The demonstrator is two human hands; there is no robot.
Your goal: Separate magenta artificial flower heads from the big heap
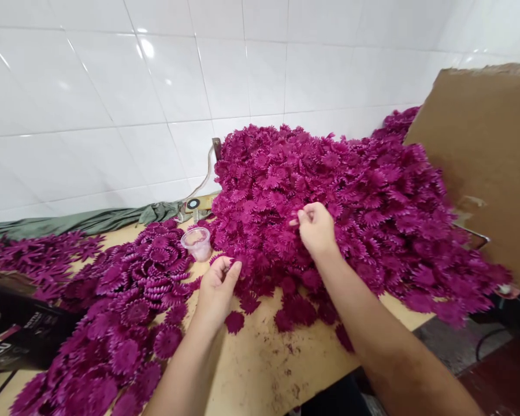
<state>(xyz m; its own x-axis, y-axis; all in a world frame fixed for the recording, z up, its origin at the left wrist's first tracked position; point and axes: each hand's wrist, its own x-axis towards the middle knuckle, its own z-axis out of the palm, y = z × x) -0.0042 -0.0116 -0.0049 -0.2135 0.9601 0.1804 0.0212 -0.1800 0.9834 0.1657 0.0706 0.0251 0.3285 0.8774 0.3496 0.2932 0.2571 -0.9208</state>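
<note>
A big heap of magenta cloth flower petals (351,196) covers the right half of a wooden table (260,358). My right hand (315,228) rests on the heap's front slope, fingers pinched on a petal there. My left hand (217,284) hovers at the heap's lower left edge, fingers curled closed around a small petal piece. To the left lie neat stacked rows of the same petals (151,266).
A small clear plastic cup (197,242) stands between the stacks and the heap. A brown cardboard sheet (485,156) leans at the right. A black box (17,335) sits at the left edge. Green cloth (91,219) lies along the white tiled wall.
</note>
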